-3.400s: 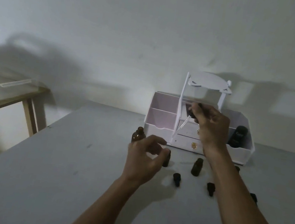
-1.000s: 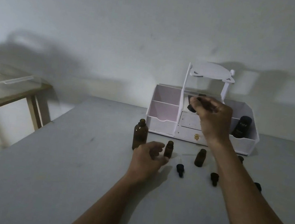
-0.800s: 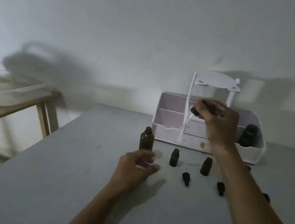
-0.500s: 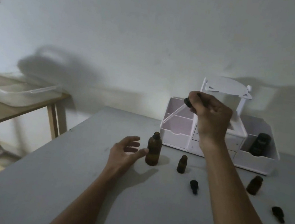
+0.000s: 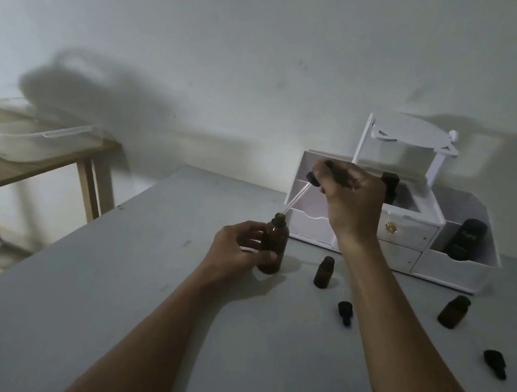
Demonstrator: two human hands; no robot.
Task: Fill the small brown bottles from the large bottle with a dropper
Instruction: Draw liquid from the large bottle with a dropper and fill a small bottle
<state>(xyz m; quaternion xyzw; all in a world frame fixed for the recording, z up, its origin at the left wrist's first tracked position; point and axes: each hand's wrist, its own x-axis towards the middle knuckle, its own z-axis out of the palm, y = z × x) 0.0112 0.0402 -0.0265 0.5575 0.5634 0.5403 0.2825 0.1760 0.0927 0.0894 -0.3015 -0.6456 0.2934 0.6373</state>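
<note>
Left grip (image 5: 238,249) grasps the large bottle (image 5: 273,247): thumb across the front face, fingers round the far side. Bottle upright on the surface (image 5: 102,306), uncapped.

Right grip (image 5: 349,202) is above and right of the left grip, pinching the dropper (image 5: 295,199) by its black bulb. The glass tube slants down-left from the grip, with its tip at the bottle mouth. Can't tell if the tip is inside the neck or just over it.

First small bottle (image 5: 324,272): upright, open, just right of the left grip, beside the right forearm. Second small bottle (image 5: 453,311): upright, well right of both grips.

Two black caps lie on their sides: near cap (image 5: 344,312) is below the first small bottle, far cap (image 5: 495,363) is below the second one.

White organizer (image 5: 453,266) stands behind the right grip, against the wall. A black container (image 5: 465,238) stands in its right compartment. There is a dark item in its top tray, mostly hidden by the grip.

Well left of the left grip is a wooden side table (image 5: 21,169) with a clear tub (image 5: 9,141) on top.
</note>
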